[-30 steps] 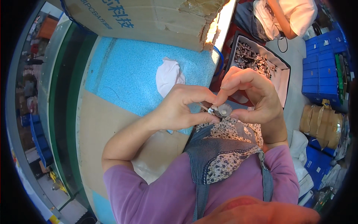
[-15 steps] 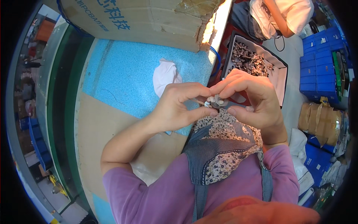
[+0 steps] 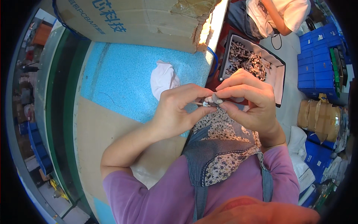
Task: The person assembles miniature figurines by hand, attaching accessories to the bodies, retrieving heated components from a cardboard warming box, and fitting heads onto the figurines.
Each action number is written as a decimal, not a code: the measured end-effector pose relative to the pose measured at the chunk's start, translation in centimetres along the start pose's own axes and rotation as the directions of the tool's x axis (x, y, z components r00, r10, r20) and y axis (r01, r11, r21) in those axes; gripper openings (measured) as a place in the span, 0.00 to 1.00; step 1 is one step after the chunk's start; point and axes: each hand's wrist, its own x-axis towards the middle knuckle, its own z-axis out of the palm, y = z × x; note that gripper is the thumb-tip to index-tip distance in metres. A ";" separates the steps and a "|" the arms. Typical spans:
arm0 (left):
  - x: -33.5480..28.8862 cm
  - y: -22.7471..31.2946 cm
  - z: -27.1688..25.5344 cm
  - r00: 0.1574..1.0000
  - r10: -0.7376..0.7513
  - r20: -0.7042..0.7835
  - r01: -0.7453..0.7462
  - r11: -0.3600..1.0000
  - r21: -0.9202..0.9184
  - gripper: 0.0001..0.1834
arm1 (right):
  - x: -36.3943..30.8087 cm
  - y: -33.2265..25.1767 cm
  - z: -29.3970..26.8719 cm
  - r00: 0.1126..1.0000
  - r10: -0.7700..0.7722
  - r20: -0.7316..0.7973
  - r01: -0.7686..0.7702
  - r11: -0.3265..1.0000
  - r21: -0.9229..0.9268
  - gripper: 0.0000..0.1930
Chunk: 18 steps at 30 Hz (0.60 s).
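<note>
Left hand [image 3: 174, 109] and right hand [image 3: 253, 101], both pinching 1 small grey-white part [image 3: 213, 99] held between them, near the floral apron [image 3: 223, 127]. Light, steady, opposed pressure should best keep so small a part from slipping.

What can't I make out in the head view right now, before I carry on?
All in the head view:
Small grey part: fine detail too small; partly covered by the grip of the left hand and right hand.
Tray: part of its near side, behind the right hand.
Heaped pieces: single shapes, too small and overlapping.
Co-worker: head, cut off by the top edge.
</note>
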 end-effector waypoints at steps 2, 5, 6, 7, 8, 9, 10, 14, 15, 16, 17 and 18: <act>0.0 0.1 0.1 1.000 -0.003 -0.009 0.003 1.000 -0.004 0.15 | 0.0 0.1 0.0 1.000 -0.002 0.002 0.002 1.000 -0.007 0.14; 0.0 0.3 0.1 1.000 -0.010 -0.021 0.010 1.000 -0.003 0.15 | 0.1 0.1 0.1 0.999 -0.031 0.016 0.032 0.998 -0.048 0.14; 0.0 0.3 0.1 1.000 -0.013 -0.024 0.013 1.000 0.002 0.15 | 0.1 0.1 0.1 0.999 -0.030 0.019 0.031 0.998 -0.048 0.14; 0.0 0.3 0.1 1.000 -0.014 -0.025 0.014 1.000 0.000 0.15 | 0.2 0.1 0.0 0.999 -0.039 0.023 0.040 0.997 -0.061 0.14; 0.0 0.3 0.1 0.999 -0.018 -0.029 0.018 1.000 -0.001 0.15 | 0.2 0.1 0.0 0.998 -0.048 0.027 0.050 0.996 -0.073 0.15; 0.0 0.3 0.2 0.999 -0.022 -0.032 0.022 1.000 -0.001 0.15 | 0.3 0.2 0.1 0.998 -0.047 0.030 0.049 0.996 -0.072 0.15; 0.0 0.3 0.2 0.999 -0.024 -0.033 0.024 1.000 -0.002 0.15 | 0.3 0.3 0.1 0.998 -0.052 0.036 0.055 0.996 -0.073 0.14; 0.0 0.0 0.2 0.998 -0.015 -0.054 0.014 1.000 -0.011 0.15 | 0.4 0.6 0.2 0.997 -0.063 0.048 0.066 0.995 -0.069 0.13; 0.0 0.0 0.3 0.998 -0.014 -0.054 0.014 1.000 -0.006 0.15 | 0.4 0.6 0.2 0.997 -0.062 0.050 0.065 0.995 -0.069 0.13; 0.0 0.0 0.3 0.998 -0.014 -0.055 0.014 1.000 -0.007 0.15 | 0.4 0.7 0.3 0.997 -0.052 0.048 0.055 0.996 -0.064 0.13; 0.0 0.1 0.4 0.997 -0.019 -0.072 0.018 1.000 -0.008 0.15 | 0.3 0.7 0.3 0.998 -0.041 0.045 0.043 0.997 -0.058 0.13; 0.0 0.1 0.5 0.996 -0.022 -0.088 0.022 1.000 -0.009 0.14 | 0.3 0.6 0.3 0.998 -0.040 0.045 0.043 0.997 -0.058 0.13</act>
